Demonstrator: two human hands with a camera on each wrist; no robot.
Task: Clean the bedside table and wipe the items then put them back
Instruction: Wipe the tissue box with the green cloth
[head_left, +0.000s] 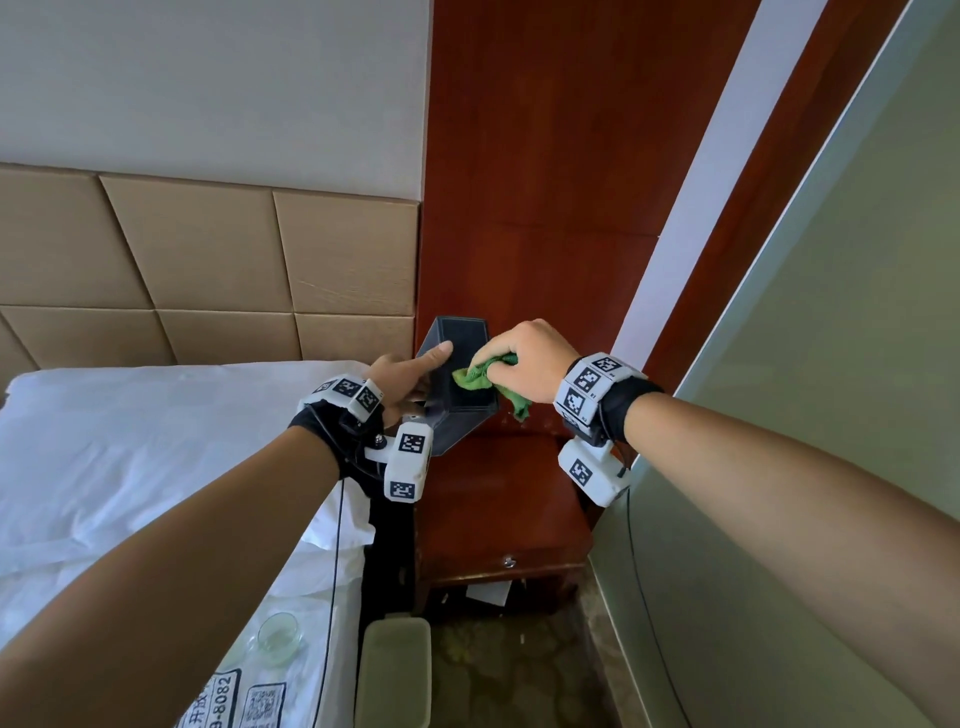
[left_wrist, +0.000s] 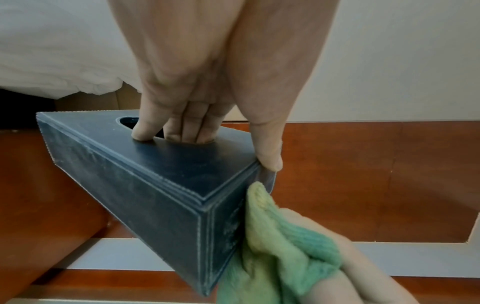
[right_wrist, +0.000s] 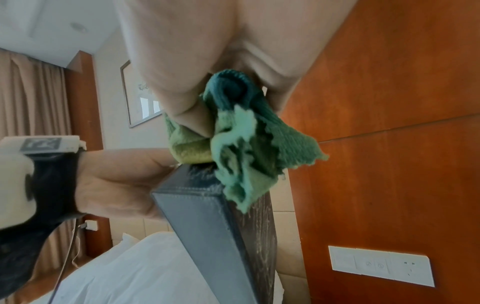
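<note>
A dark blue-grey tissue box (head_left: 460, 374) (left_wrist: 166, 191) (right_wrist: 221, 236) is held tilted in the air above the red-brown bedside table (head_left: 498, 514). My left hand (head_left: 410, 382) (left_wrist: 207, 115) grips it, fingers hooked into the oval slot on its top and the thumb laid along its upturned underside. My right hand (head_left: 524, 366) holds a bunched green cloth (head_left: 475, 379) (left_wrist: 283, 242) (right_wrist: 241, 148) and presses it against that underside. The underside looks dusty and streaked in the right wrist view.
A bed with white sheets (head_left: 156, 467) lies to the left, with a small glass dish (head_left: 278, 636) on a plastic-covered printed sheet near its front corner. A pale bin (head_left: 395, 670) stands on the floor by the table. A frosted glass panel (head_left: 831, 415) closes the right side.
</note>
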